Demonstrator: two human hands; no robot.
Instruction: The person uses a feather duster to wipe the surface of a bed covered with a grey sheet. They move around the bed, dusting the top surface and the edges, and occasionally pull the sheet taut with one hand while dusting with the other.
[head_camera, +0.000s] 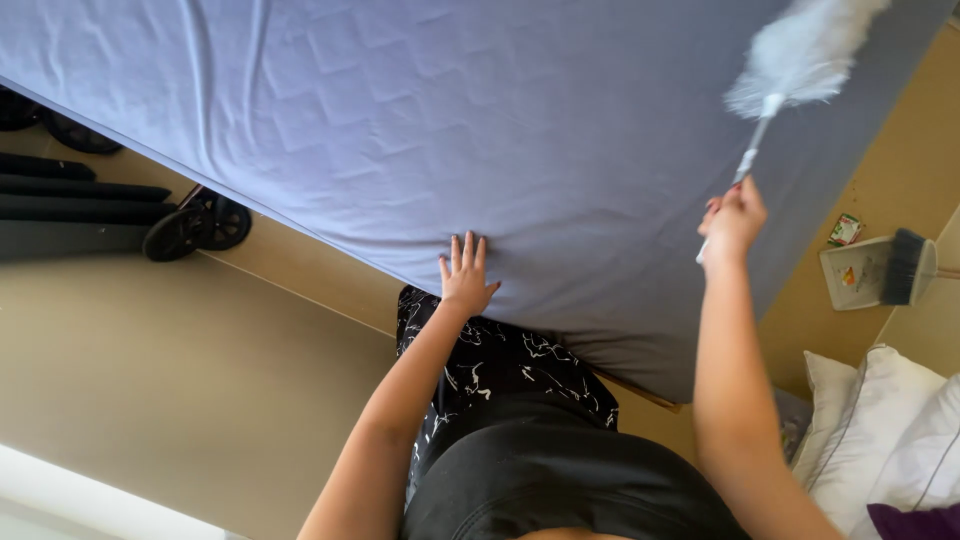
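Fingers of left hand (466, 275) spread flat on mattress (420, 130); right hand (735, 215) grips duster (795, 55).

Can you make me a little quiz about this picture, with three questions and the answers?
1. True or false: the right hand grips a feather duster.
2. What does the left hand rest on? A) the pillow B) the grey-blue bed sheet C) the floor
3. Fill in: beside the bed, a brush lies in a ____.

Key:
1. True; the fluffy head is over the sheet.
2. B, it lies flat, fingers spread, on the bed sheet.
3. Dustpan, with the brush in it, on the floor.
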